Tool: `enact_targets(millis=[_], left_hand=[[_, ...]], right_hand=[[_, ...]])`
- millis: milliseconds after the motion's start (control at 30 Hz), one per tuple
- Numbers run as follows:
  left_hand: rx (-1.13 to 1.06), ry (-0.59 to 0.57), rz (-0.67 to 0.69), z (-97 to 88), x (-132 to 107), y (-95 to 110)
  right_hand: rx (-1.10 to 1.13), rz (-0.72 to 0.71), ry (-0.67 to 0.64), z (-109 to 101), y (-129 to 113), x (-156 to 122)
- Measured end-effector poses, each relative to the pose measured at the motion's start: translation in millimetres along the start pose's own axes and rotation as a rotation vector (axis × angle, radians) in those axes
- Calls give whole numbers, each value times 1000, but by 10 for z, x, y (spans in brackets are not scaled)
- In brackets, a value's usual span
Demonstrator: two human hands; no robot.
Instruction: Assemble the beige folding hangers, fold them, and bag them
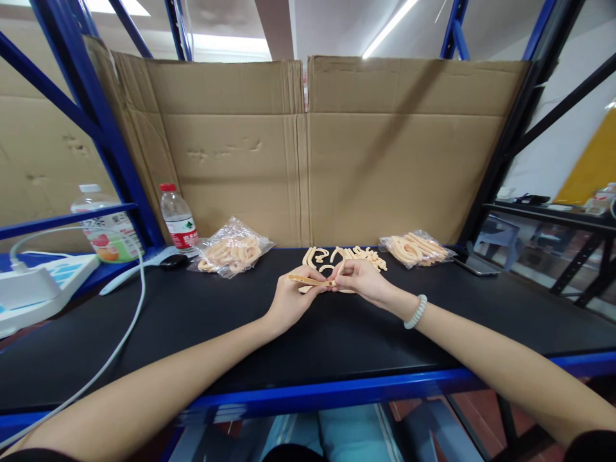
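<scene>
Black shelf top [192, 321] | left hand [291, 299], right hand [362, 281] both pinch peach strip [308, 280] | strip's right end hidden

Head-worn view, forward and down (near)

Left hand [289, 301] and right hand [360, 279] pinching a beige strip [308, 280], black shelf [192, 321], loose beige pieces [356, 255]
</scene>
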State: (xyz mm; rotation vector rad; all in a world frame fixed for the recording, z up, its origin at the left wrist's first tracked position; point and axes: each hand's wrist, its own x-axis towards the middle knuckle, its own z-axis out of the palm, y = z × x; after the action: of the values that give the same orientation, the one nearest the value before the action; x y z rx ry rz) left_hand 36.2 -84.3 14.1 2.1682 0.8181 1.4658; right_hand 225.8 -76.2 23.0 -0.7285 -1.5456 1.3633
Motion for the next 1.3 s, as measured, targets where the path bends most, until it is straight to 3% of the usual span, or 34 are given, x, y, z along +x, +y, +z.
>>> enact_targets(millis=[400,567,767,1000,1100,1167,1233,1300], left_hand=[[-338,-34,-255,31,1,136],[-409,41,-367,45,38,137],[-425,76,-484,18,98,89],[-504,-89,-567,39,68,112],[-516,-82,-576,49,53,121],[-541,-49,-593,43,57,120],[-573,-30,-626,35,66,118],[-597,-20,-666,32,72,116]], right_hand=[[-23,-131,105,106,-30,-44],[32,-101,118,121,-1,-41],[-55,-121,170,79,-11,-17],[-11,-110,90,102,-12,-20],[-17,-119,84,-9,-16,45],[-102,-162,148,-177,-21,113],[-326,-238,234,-392,-18,180],[-693,-326,246,-598,5,233]])
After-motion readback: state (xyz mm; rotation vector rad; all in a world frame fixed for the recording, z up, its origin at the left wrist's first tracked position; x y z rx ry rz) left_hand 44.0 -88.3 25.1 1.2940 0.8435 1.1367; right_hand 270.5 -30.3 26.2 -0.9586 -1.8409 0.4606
